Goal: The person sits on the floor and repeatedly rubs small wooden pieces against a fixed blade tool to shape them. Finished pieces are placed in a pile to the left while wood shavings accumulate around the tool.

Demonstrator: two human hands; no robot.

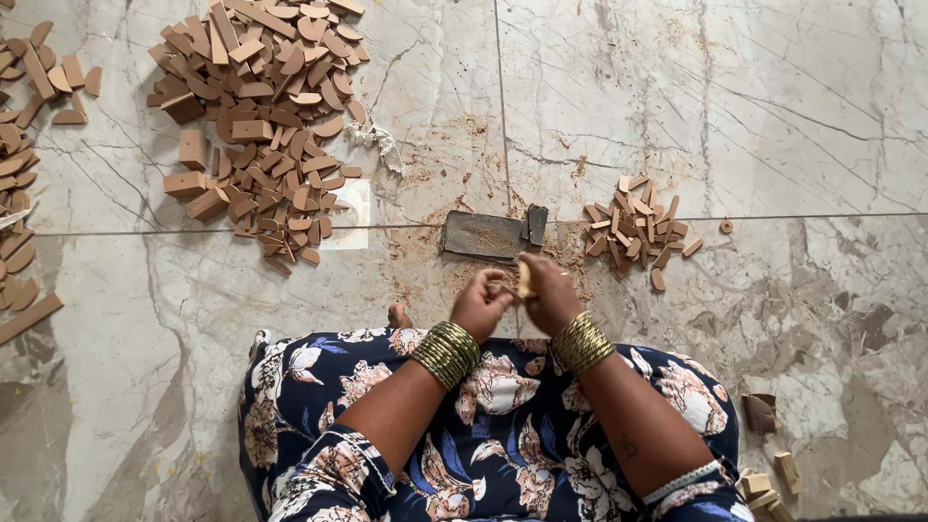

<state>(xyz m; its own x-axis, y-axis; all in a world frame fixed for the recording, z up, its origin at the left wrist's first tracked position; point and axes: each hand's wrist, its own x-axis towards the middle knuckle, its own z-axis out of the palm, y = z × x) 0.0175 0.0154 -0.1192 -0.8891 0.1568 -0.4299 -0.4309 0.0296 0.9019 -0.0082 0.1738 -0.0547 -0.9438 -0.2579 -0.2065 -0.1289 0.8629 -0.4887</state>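
I sit on a marble floor and hold both hands close together in front of my knees. My right hand [551, 293] grips a small light wooden piece [525, 279] between fingers and thumb. My left hand [480, 302] is curled beside it, fingertips touching or nearly touching the same piece; whether it holds anything else is hidden. Both wrists carry stacks of golden bangles. Just beyond the hands lies a dark flat rectangular block [486, 235] on the floor, ringed by brown sawdust.
A large heap of small wooden pieces [261, 116] covers the floor at the upper left, with more [19, 164] along the left edge. A smaller pile [635, 230] lies right of the dark block. Several wooden bits [768, 478] sit by my right knee.
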